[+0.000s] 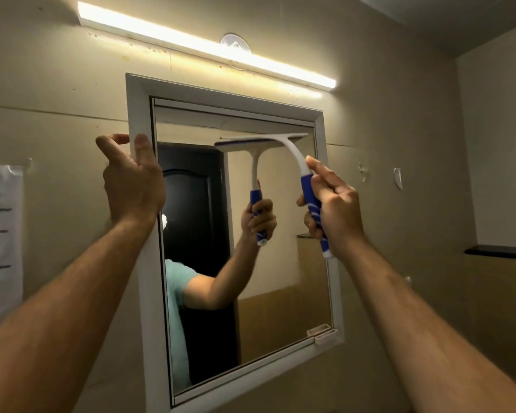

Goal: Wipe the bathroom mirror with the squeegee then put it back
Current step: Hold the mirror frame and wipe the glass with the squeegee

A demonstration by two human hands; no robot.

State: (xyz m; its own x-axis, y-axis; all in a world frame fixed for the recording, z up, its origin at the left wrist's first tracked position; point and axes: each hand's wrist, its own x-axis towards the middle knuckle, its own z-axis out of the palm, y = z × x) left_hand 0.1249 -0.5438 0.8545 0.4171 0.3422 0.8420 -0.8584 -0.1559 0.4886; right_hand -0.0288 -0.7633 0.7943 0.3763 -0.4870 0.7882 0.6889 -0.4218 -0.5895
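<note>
A white-framed mirror (280,293) hangs on the beige wall. My right hand (335,210) grips the blue handle of a white squeegee (292,147), whose blade lies flat against the glass near the mirror's top right. My left hand (133,180) holds the left edge of the mirror frame near the top, thumb in front and fingers curled behind. The glass reflects the squeegee, my arm and a dark door.
A lit tube lamp (206,46) runs above the mirror, with a suction hook (235,43) behind it. A paper sheet (0,234) is on the wall at left. A dark ledge (498,251) juts out at right. A small white holder (325,336) sits on the frame's lower right corner.
</note>
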